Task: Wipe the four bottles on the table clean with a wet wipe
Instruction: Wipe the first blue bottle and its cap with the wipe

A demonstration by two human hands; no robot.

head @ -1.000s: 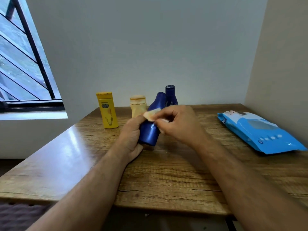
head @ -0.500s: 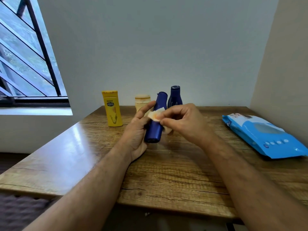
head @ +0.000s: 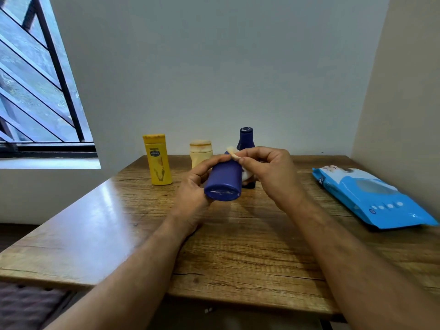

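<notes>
Holding the dark blue bottle (head: 223,181) above the table (head: 250,246), your left hand (head: 192,191) has its fingers curled round the smooth plastic body from the left side, thumb lying along the top. You have it tipped so its flat oval base faces you — pale scuffed streaks run across that base. Your right hand (head: 269,172) pinches a small, crumpled wet wipe (head: 234,154) between thumb and forefinger, pressed against the upper far end of the bottle; the wipe looks off-white with a tan stain, and a second pale fold of it shows below your fingers at the bottle's right side.

Three more bottles stand upright near the table's back edge. At the left is a yellow bottle (head: 158,160), tall and flat-sided with a squared cap and a dark oval label. Beside it, partly hidden by your left hand, sits a squat cream bottle (head: 200,151) with a wide round lid that looks grimy. Behind your right hand rises a second navy bottle (head: 246,139), narrow-necked with a flat cap.

Glossy blue and soft-sided, a pack of wipes (head: 373,196) lies flat at the right of the table, close to the beige wall. You are working on a wood-grain tabletop — brown, knotted, shiny at the left where window light falls on it.
</notes>
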